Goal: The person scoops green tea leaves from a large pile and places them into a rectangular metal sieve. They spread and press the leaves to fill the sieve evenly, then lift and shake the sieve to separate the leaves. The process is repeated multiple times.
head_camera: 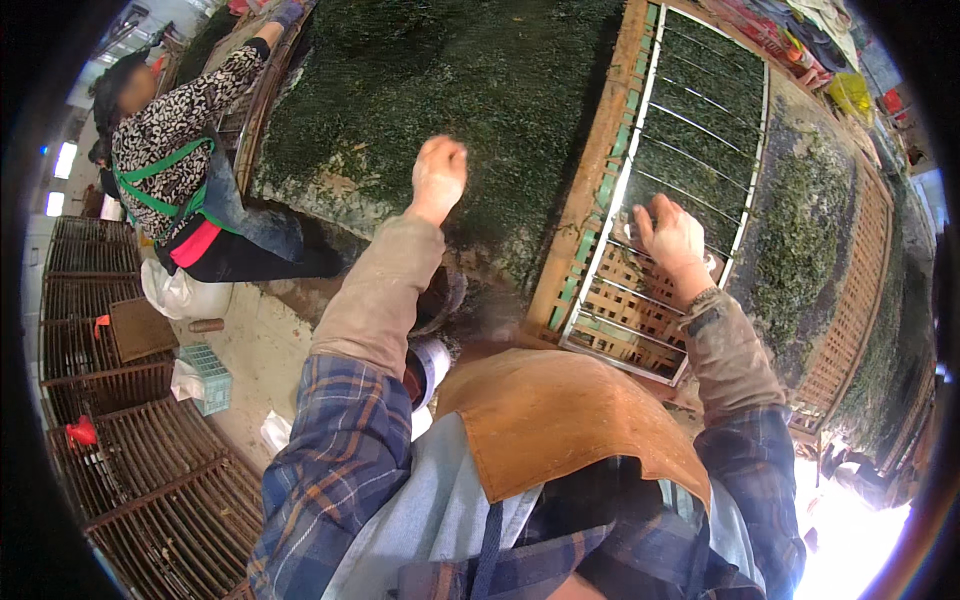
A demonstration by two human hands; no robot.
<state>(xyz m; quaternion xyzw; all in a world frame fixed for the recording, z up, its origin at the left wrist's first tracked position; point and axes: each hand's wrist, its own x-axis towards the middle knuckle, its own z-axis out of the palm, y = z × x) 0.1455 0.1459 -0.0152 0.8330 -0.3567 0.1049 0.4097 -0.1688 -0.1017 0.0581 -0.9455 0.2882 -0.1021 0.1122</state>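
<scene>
My left hand (441, 180), slightly blurred, is above a broad heap of dark green shredded leaf material (480, 82). Its fingers are curled, and the palm is hidden. Over a long white metal frame (624, 184) with thin crosswise wires is my right hand (671, 236), its fingertips apart and nothing visible between them. Below that hand, a pale wooden lattice (626, 281) shows through the near end of the frame. A layer of green shredded leaf (701, 112) covers the farther part. A wooden rail (592, 165) with a green strip runs along the frame's left side.
At left, another person (169, 142) in a patterned top reaches over a neighbouring frame. Slatted racks (150, 480) stand along the lower left, near a pale green plastic crate (206, 379). On the right are another leaf pile (799, 255) and a wooden lattice panel (844, 300).
</scene>
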